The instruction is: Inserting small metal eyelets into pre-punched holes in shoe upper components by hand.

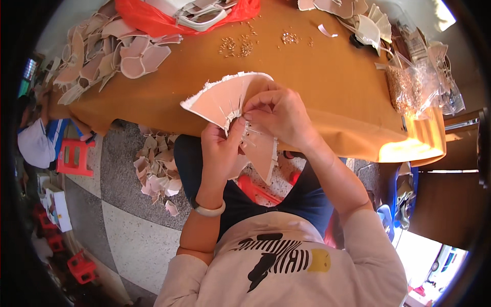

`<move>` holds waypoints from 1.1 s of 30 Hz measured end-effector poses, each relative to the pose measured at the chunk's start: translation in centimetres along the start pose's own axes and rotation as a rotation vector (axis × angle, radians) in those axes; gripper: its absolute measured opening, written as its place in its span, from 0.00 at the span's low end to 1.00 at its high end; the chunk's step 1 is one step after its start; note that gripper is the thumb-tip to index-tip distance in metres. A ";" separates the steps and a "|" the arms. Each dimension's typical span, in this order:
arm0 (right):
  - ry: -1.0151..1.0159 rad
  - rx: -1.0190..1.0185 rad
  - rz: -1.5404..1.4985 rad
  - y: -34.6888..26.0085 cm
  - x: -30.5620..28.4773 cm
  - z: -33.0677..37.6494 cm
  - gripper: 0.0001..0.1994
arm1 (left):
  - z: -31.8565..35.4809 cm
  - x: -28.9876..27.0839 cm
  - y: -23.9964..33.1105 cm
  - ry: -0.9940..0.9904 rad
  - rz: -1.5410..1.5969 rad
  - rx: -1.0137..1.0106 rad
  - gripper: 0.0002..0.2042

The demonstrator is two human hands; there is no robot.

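A pale pink, fan-shaped shoe upper (217, 100) with a frayed white edge is held up in front of me, over the table's near edge. A second, hanging wing of it reaches down below my hands. My left hand (221, 146) is closed on its narrow, slit middle, thumb on top. My right hand (281, 115) touches that same middle part, thumb and forefinger pinched together. Whatever sits between those fingertips is too small to make out. Small dark holes or studs dot the material just under the fingers.
The table (348, 87) has a brown cover. On it lie small gold metal bits (245, 47), stacked uppers (146, 56), a red plastic bag (148, 20) and a clear bag of gold bits (401, 84). More pieces (158, 169) lie on the floor, left of my legs. A red stool (75, 157) stands farther left.
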State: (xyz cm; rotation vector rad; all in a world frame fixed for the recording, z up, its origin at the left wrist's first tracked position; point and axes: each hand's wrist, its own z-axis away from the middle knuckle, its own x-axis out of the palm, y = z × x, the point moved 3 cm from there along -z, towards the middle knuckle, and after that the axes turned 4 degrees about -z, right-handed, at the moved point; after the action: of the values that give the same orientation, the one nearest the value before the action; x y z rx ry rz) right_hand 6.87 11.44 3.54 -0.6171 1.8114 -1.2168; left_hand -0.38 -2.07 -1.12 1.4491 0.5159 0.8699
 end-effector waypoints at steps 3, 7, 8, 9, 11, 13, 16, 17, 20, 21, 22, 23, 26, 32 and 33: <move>0.013 0.077 0.097 0.3 0.0 -0.1 0.15 | 0.3 -0.1 0.5 -0.004 -0.057 -0.025 0.07; 0.306 -0.119 0.246 0.5 -1.1 0.1 0.33 | 0.9 0.0 1.4 -0.067 -0.128 -0.018 0.07; 0.218 -0.007 0.094 0.8 -1.1 0.1 0.36 | 1.0 0.0 1.6 -0.069 -0.123 -0.010 0.07; 0.223 -0.016 0.099 0.5 -1.1 0.3 0.36 | 1.2 -0.2 1.7 -0.058 -0.147 -0.017 0.07; 0.181 0.059 0.075 0.2 -1.1 0.5 0.33 | 1.2 -1.0 1.0 -0.043 -0.164 -0.024 0.06; 0.090 0.039 0.041 0.2 -1.7 -0.4 0.31 | 1.2 -1.6 1.0 -0.028 -0.144 -0.027 0.06; 0.056 0.034 0.018 1.8 -3.3 -3.6 0.23 | 0.5 -2.3 0.4 0.001 -0.128 -0.040 0.06; 0.117 0.048 0.026 2.7 -4.4 -5.3 0.19 | 0.4 -2.3 0.4 0.013 -0.121 -0.075 0.06; 0.325 -0.002 0.163 5.3 -6.0 -10.8 0.12 | 0.3 -2.0 0.5 0.028 -0.078 -0.137 0.08; 0.314 0.052 0.264 5.3 -5.7 -12.0 0.11 | 0.6 -2.2 0.3 0.033 -0.048 -0.189 0.08; 0.304 0.105 0.364 5.3 -5.5 -12.8 0.09 | 0.6 -2.4 0.3 0.037 -0.049 -0.183 0.08; 0.305 0.097 0.362 5.2 -5.4 -13.3 0.09 | 0.5 -2.5 0.0 0.014 -0.040 -0.210 0.09; 0.249 0.259 0.531 4.1 -4.0 -14.1 0.09 | 0.3 -3.5 -2.0 -0.008 0.006 -0.158 0.11; 0.201 0.101 0.661 5.2 -5.1 -13.8 0.08 | 0.4 -3.3 -2.5 -0.068 0.137 -0.040 0.11; 0.184 0.119 0.475 5.0 -5.3 -13.0 0.07 | 0.5 -3.7 -2.6 -0.087 0.074 -0.117 0.11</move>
State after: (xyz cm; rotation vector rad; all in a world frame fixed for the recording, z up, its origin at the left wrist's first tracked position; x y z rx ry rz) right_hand -1.24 23.98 3.13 0.0017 1.8775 -1.0663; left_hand -1.74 -5.01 -4.34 1.3994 0.3430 0.8774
